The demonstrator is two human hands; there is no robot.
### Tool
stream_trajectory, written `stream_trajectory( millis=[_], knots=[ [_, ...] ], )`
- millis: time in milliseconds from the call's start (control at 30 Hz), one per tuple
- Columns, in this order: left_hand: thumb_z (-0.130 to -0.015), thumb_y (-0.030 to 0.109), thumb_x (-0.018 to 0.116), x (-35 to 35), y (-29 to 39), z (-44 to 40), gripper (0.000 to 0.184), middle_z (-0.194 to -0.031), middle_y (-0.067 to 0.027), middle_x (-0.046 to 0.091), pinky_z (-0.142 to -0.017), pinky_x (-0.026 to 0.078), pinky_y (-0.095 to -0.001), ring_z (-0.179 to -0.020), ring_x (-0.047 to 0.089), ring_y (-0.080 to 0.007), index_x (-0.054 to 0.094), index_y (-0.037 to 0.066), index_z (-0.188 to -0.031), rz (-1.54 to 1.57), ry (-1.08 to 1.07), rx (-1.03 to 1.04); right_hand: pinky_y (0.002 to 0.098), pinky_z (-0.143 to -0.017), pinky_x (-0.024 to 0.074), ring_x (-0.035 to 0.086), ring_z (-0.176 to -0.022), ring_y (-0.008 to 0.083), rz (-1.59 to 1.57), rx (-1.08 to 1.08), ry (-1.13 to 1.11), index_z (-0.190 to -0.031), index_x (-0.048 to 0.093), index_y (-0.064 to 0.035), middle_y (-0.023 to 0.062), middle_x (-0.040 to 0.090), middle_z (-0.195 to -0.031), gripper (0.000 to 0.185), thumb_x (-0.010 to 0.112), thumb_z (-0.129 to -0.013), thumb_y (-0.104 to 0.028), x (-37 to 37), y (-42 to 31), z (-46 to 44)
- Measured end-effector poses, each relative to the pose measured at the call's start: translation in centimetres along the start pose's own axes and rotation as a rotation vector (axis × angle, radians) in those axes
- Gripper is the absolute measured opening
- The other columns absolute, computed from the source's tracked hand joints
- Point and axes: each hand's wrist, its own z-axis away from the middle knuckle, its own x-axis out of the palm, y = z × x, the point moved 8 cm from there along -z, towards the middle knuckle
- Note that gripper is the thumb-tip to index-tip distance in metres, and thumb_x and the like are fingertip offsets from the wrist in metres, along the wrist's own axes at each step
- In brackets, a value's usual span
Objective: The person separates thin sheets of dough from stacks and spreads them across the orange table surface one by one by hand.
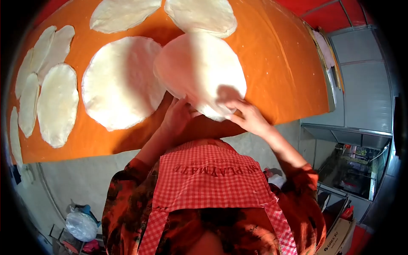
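- Held round [219, 70]: a thin, pale sheet at the near side of the cloth [276, 87], its left part over the edge of the big round [106, 83].
- Right hand [250, 118]: thumb and fingers appear closed on the held round's near edge, toward the right.
- Left hand [178, 115]: at the same near edge, further left, fingers bent and partly hidden; whether they grip, I cannot tell.
- Done, as far as shows: the big round lies spread, two far rounds [125, 15] lie beyond, and several left rounds [58, 106] are grouped at the left end, some overlapping.
- Left, as I judge it: the held round is not yet settled, with its near edge at the fingers. How many more there are, I cannot tell.
- Edges: the cloth's near edge runs just beside the hands, close to the apron [212, 174]. The held round meets or overlaps a far round.
- Room: the widest stretch of orange is to the right; to the left, the big round leaves little.
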Motion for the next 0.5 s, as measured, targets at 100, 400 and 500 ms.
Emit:
stream_trajectory(
  millis=[100,400,500],
  knots=[
    [-0.097,0.023,0.046,0.7,1.0,-0.4,0.050,-0.136,-0.0091,0.046,-0.097,0.046,-0.0439,-0.120,0.051,-0.0273,0.029,0.012,-0.143,0.020,-0.013,0.048,0.0379,-0.092,0.0457,0.054,-0.115,0.0312,0.076,-0.108,0.148,-0.128,0.051,-0.0072,0.0147,0.053,-0.127,0.050,0.066,-0.086,-0.030,1.8,-2.1,-4.9],
    [-0.091,0.004,0.041,1.3,1.6,0.0,0.048,-0.132,-0.0145,0.049,-0.099,0.045,-0.0381,-0.118,0.052,-0.0273,0.033,0.002,-0.139,0.150,0.090,0.138,0.0337,-0.093,0.0452,0.055,-0.112,0.0267,-0.284,-0.064,0.007,-0.125,0.051,-0.0011,0.0137,0.053,-0.125,0.056,0.065,-0.087,-0.039,4.9,1.7,-8.4],
    [-0.091,0.003,0.040,-1.4,-0.4,-1.0,0.047,-0.132,-0.0139,0.049,-0.098,0.044,-0.0373,-0.118,0.052,-0.0266,0.034,0.002,-0.138,0.252,0.117,0.106,0.0326,-0.092,0.0453,0.055,-0.110,0.0248,-0.316,-0.066,0.017,-0.125,0.052,-0.0017,0.0124,0.054,-0.123,0.051,0.062,-0.089,-0.037,4.9,1.1,-8.4]
  ],
)
